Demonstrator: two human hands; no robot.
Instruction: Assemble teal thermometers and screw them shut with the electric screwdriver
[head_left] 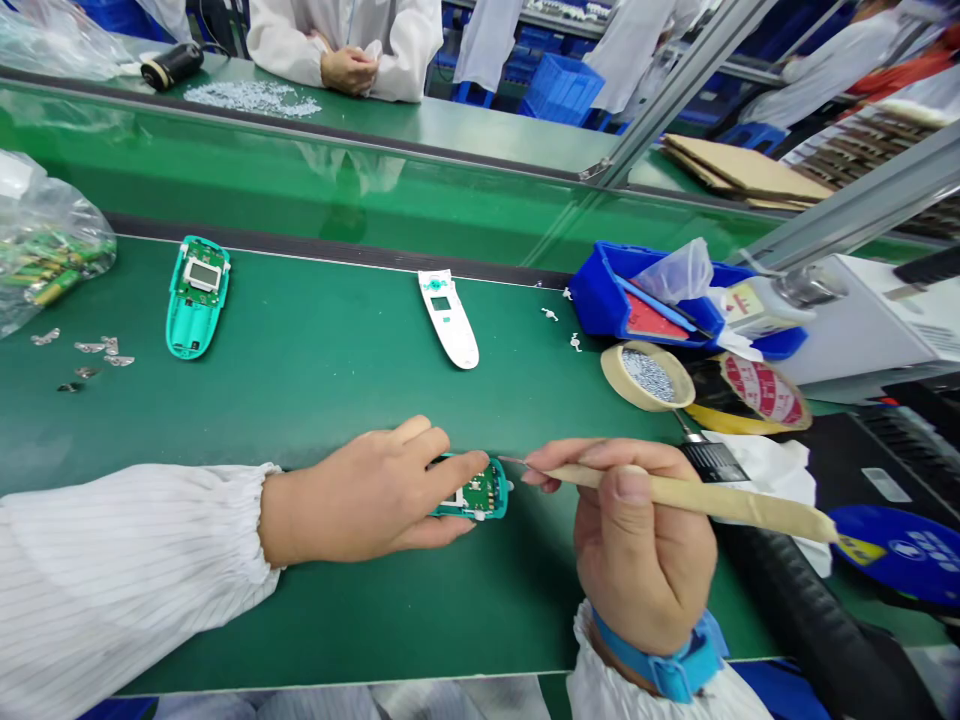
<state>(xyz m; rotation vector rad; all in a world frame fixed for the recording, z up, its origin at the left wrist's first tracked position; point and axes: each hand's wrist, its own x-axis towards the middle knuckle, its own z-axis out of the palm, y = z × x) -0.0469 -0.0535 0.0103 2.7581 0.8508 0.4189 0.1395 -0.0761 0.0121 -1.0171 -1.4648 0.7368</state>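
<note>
My left hand [375,490] is closed around a teal housing with a green circuit board [482,490], pressing it on the green table; its left part is hidden under my fingers. My right hand [637,530] grips a thin tool with a tan wrapped handle [720,502], its fine tip pointing left at the housing's right end. Whether the tip touches it I cannot tell. Beyond my hands lies a white cover [450,320] with a small window. Farther left rests another teal housing [196,300] with a board and a small display.
A blue bin [607,290] with tools stands at the back right, by a tape ring [613,378] of small metal parts. Small metal pieces [90,347] and a plastic bag [52,245] lie at left. Behind the green barrier, a person's hands [349,72] rest on another table.
</note>
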